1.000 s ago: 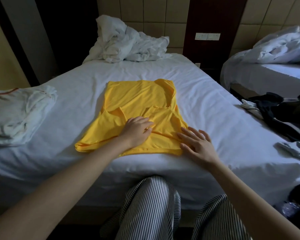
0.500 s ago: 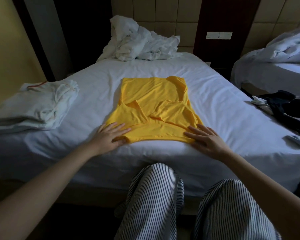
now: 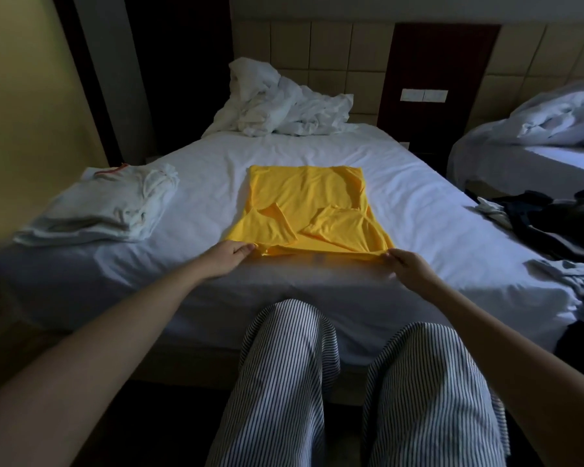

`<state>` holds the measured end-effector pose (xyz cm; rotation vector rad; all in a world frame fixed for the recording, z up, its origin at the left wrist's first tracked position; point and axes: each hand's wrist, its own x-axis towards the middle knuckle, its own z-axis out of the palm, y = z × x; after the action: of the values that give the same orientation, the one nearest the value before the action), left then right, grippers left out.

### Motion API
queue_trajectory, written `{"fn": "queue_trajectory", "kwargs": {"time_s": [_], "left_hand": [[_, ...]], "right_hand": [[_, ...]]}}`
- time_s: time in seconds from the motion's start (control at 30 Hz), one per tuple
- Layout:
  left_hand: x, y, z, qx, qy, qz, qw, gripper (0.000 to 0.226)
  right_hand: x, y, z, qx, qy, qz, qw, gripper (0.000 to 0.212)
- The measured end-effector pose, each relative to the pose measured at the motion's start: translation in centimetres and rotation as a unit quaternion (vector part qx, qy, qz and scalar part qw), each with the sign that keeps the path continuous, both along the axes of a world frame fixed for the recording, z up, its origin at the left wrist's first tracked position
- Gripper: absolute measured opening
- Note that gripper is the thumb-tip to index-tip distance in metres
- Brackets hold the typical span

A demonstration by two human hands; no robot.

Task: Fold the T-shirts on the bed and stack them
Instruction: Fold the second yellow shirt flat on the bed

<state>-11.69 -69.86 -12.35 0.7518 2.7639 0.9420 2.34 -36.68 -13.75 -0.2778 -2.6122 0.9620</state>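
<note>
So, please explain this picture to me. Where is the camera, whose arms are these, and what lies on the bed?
There is no machine here. A person wears a camera on the head, and it looks forward and down. The two arms and the striped trousers are therefore that person's own.

A yellow T-shirt lies flat on the white bed, with its sleeves folded inward. The left hand pinches the near edge at one corner and the right hand pinches it at the other.

Folded white clothes lie to the left and dark clothes are piled to the right. Crumpled white bedding lies at the far end.
</note>
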Motion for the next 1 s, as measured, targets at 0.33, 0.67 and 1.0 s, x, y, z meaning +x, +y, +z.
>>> {"fn": "queue_trajectory", "kwargs": {"time_s": [0.33,0.67,1.0], "left_hand": [[6.4,-3.2,2.8,0.024,0.027,-0.006,0.999,0.043],[11.9,-8.0,9.4,0.016,-0.168,-0.149,0.974,0.054],[9.3,-8.1,11.4,0.023,-0.149,-0.112,0.982,0.024]], "right_hand": [[6.8,-3.2,2.6,0.002,0.045,-0.007,0.999,0.029],[12.6,-4.9,10.6,-0.184,-0.126,0.073,0.972,0.032],[10.1,-3.5,12.5,-0.207,-0.220,0.103,0.948,0.029]]}}
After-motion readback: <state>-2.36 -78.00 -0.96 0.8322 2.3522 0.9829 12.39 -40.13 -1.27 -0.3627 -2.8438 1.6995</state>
